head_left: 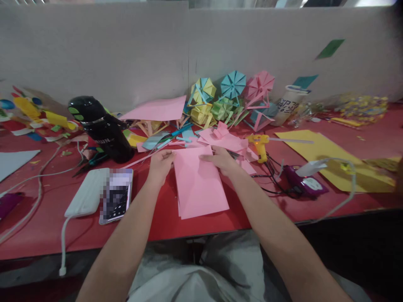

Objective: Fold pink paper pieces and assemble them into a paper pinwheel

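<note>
A folded sheet of pink paper point(201, 184) lies on the red table in front of me, its layers slightly offset at the near edge. My left hand point(161, 164) pinches its far left corner between thumb and fingers. At the far right corner my right hand point(220, 159) grips the same paper, thumb on top and the other fingers partly hidden behind it. Just beyond the hands are pink paper scraps point(223, 140) and scissors point(178, 133) with blue handles.
A yellow glue gun point(260, 144) and a purple power strip point(305, 182) with cables are on the right, near yellow paper point(330, 163). To the left stand a black bottle point(103, 130), a phone point(116, 195) and a white power bank point(88, 193). Folded paper ornaments point(233, 86) line the back.
</note>
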Demonstrator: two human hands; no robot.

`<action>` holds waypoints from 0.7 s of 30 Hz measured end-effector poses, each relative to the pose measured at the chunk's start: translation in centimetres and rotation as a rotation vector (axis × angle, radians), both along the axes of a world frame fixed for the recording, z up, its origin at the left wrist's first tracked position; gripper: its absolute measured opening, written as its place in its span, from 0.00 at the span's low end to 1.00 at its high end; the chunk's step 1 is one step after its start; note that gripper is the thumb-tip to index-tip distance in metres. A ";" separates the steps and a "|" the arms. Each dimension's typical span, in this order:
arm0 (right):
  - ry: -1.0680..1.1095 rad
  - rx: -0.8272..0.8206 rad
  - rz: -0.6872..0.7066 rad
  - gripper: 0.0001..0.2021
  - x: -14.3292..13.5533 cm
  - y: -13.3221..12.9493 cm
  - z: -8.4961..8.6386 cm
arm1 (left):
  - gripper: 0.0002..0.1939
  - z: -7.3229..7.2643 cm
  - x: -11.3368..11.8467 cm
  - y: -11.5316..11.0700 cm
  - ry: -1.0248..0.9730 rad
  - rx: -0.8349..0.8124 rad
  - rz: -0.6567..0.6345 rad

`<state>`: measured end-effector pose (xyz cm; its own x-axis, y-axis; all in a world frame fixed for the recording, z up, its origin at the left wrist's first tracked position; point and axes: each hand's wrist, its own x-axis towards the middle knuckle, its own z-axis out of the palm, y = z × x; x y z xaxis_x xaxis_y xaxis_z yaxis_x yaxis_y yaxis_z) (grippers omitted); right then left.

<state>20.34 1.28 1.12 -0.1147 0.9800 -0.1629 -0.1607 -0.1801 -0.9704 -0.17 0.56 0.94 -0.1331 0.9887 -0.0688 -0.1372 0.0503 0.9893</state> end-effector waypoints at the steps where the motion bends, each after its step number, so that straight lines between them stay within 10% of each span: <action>1: -0.006 -0.001 -0.004 0.17 0.0 -0.1 0.1 | 0.16 0.0 0.0 0.0 0.005 0.004 0.004; 21: 0.000 0.013 -0.038 0.11 -0.2 -0.4 0.5 | 0.13 -0.2 0.0 0.1 0.039 0.044 0.009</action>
